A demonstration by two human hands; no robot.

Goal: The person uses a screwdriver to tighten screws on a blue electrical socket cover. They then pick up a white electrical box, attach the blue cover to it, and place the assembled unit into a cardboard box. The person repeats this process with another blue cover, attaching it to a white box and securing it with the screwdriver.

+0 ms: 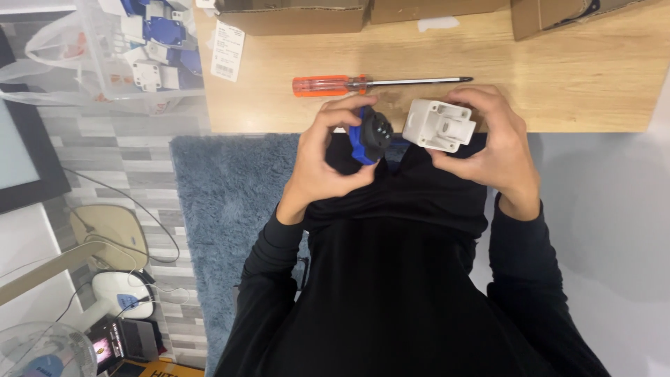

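We see the wooden desk [593, 77] with an orange-handled screwdriver [363, 84] lying on it, just beyond our hands. At the desk's near edge our right hand [492, 150] clamps a white plastic housing [440, 126], and our left hand [324, 157] grips a blue-and-black plug insert [370, 136] just beside it.

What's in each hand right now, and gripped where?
Left hand pinches the blue-and-black plug part by its edges. Right hand grips the white plastic housing around its sides, open face showing.

Brown cardboard boxes [293, 15] along desk's far edge; white paper label [227, 50] at desk's left end.
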